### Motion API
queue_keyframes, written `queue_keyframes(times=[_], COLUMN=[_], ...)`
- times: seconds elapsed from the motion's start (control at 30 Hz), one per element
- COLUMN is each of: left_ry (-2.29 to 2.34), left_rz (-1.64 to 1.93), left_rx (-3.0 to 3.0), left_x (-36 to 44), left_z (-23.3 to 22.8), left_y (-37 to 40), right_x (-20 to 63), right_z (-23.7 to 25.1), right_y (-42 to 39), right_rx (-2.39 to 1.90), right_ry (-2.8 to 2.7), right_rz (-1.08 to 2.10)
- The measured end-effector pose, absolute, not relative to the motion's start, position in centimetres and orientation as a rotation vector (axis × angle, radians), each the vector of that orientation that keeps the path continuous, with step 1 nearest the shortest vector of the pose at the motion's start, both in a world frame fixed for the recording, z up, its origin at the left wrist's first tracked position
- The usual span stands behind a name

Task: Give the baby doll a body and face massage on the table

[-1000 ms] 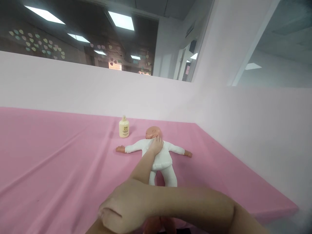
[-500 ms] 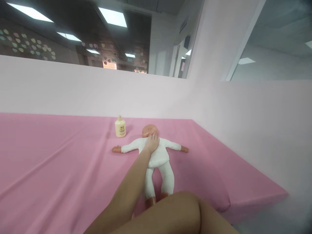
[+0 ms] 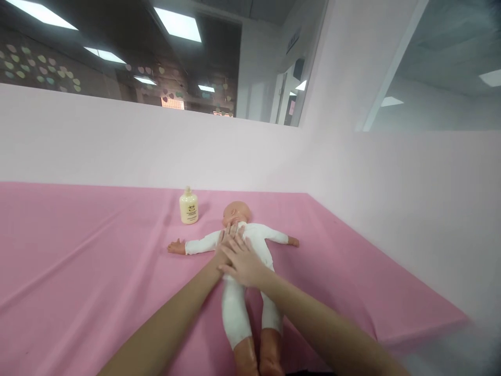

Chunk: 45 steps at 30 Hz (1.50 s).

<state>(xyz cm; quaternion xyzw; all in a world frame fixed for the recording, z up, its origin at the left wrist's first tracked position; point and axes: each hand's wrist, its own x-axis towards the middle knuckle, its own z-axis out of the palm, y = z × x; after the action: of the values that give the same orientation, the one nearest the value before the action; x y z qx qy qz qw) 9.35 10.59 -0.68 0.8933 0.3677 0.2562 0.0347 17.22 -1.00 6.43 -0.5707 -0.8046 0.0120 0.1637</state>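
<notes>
Probably a baby-care training room: pink-covered table, practice doll, lotion bottle, glass partitions.

Small cream plastic bottle with a narrow cap and printed label, upright on the sheet | smooth pink fabric sheet (faintly creased) covering the surface | pale pink partition wall behind | rectangular ceiling light panels glowing above

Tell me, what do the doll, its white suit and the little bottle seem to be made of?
The doll looks like smooth vinyl or plastic: its bare head and feet have a slight sheen. Its white suit seems to be soft matt fabric that creases at the sleeves. The cream bottle is probably opaque plastic, evenly coloured, with a printed label.
</notes>
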Motion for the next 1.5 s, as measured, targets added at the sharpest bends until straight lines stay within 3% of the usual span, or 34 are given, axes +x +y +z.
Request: queue_keyframes(times=[0.3,0.57,0.73,1.0,1.3,1.5], left_ry=[1.092,0.866,0.561,0.747,0.9,0.884], left_rz=[0.83,0.986,0.812,0.763,0.743,0.702], left_rx=[2.469,2.458,2.597,2.401,2.344,2.366], left_x=[5.0,4.8,4.4,4.9,5.3,4.8], left_z=[-2.7,-0.4,1.8,1.3,0.5,0.4], left_y=[8.8,7.4,5.7,5.8,6.0,6.2], right_x=[19.9,21.9,22.3,21.8,21.7,23.5], right_z=[3.6,6.2,4.6,3.1,3.8,3.9], right_y=[-2.4,-1.1,1.8,1.3,0.6,0.4], right_rx=[-2.057,-1.6,-1.679,-2.068,-1.791,-1.332], right_ry=[-1.99,-2.306,-2.137,-1.773,-2.013,-1.753], right_rz=[0.036,0.498,0.322,0.208,0.217,0.603])
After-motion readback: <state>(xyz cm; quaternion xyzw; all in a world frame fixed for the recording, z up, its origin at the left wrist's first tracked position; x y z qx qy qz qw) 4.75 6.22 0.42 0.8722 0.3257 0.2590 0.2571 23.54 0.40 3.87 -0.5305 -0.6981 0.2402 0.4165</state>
